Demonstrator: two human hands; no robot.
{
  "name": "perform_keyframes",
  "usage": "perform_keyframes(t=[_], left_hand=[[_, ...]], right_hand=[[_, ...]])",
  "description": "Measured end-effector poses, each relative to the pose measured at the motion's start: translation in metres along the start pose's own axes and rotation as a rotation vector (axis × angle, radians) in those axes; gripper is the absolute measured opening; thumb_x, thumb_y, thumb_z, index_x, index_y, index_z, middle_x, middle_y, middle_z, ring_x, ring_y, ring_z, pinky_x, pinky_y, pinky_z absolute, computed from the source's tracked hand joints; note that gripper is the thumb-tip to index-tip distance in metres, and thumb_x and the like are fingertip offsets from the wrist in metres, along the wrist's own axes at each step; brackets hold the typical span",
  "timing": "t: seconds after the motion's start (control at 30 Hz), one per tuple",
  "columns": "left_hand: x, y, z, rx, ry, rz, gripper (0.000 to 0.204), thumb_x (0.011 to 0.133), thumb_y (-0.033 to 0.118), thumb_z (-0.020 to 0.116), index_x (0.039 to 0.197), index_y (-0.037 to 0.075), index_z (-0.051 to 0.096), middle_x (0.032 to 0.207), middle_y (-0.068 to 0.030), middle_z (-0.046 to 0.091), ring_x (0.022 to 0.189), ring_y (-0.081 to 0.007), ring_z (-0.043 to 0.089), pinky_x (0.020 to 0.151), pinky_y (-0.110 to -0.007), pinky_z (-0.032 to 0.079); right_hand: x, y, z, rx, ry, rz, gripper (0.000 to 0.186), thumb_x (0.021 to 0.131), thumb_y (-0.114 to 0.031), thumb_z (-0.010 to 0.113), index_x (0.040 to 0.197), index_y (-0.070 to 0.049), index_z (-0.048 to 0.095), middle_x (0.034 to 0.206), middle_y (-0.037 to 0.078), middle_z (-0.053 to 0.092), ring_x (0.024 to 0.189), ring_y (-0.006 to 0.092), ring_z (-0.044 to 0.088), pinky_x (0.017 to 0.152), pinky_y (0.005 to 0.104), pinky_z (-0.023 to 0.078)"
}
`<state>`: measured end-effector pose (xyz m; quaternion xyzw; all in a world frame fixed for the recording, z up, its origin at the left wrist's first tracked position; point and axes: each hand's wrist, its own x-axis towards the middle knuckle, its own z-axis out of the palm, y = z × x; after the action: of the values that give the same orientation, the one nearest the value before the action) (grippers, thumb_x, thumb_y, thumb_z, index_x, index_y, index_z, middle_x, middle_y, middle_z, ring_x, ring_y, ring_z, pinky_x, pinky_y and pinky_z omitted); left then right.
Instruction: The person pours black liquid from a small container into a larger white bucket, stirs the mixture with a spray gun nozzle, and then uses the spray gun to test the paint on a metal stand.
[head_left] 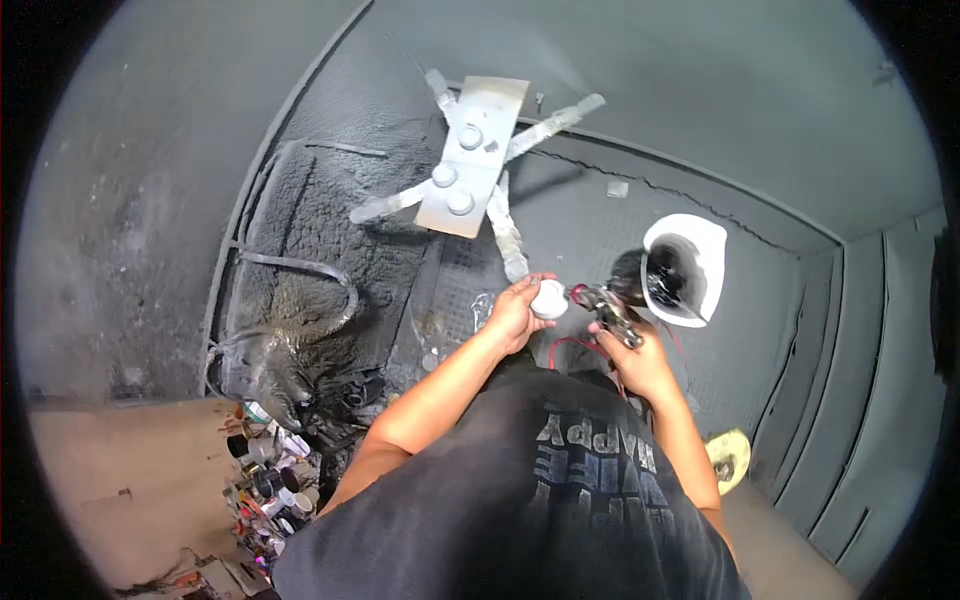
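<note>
The person's left hand (512, 315) grips a white round piece (549, 299) by its rim, off the near right corner of a pale board (495, 100) and well apart from it. The right hand (643, 362) is closed around a spray gun (612, 318), its red front just beside the piece; whether the trigger is pressed cannot be told. Three round pieces (460, 203) sit on the board: two toward its near edge, one nearer the middle. Bare surface runs to its far edge. A gap separates its right edge from a white container (715, 260). Printed lettering marks the dark shirt (480, 470).
</note>
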<state>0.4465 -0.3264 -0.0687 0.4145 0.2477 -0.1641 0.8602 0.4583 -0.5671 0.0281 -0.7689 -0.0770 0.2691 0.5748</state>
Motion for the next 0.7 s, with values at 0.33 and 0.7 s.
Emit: perform_keyframes(t=[0.33, 0.7], left_hand=[[0.073, 0.104, -0.077, 1.292, 0.279, 0.606, 0.068, 0.07, 0.025, 0.087, 0.125, 0.005, 0.052, 0.114, -0.0223, 0.062, 0.112, -0.0421, 0.059, 0.096, -0.048, 0.049], [0.26, 0.194, -0.156, 1.579, 0.556, 0.51, 0.069, 0.077, 0.031, 0.085, 0.135, 0.007, 0.057, 0.134, -0.0141, 0.059, 0.127, -0.0349, 0.05, 0.106, -0.049, 0.041]], right_hand=[[0.028, 0.044, 0.034, 0.199, 0.056, 0.274, 0.024, 0.095, -0.009, 0.062, 0.116, -0.001, 0.07, 0.099, 0.005, 0.074, 0.069, 0.01, 0.062, 0.054, 0.0258, 0.049], [0.04, 0.026, 0.056, -0.039, 0.237, 0.318, 0.01, 0.091, -0.011, 0.068, 0.095, -0.002, 0.07, 0.071, 0.0, 0.061, 0.063, 0.0117, 0.053, 0.06, 0.0325, 0.043]])
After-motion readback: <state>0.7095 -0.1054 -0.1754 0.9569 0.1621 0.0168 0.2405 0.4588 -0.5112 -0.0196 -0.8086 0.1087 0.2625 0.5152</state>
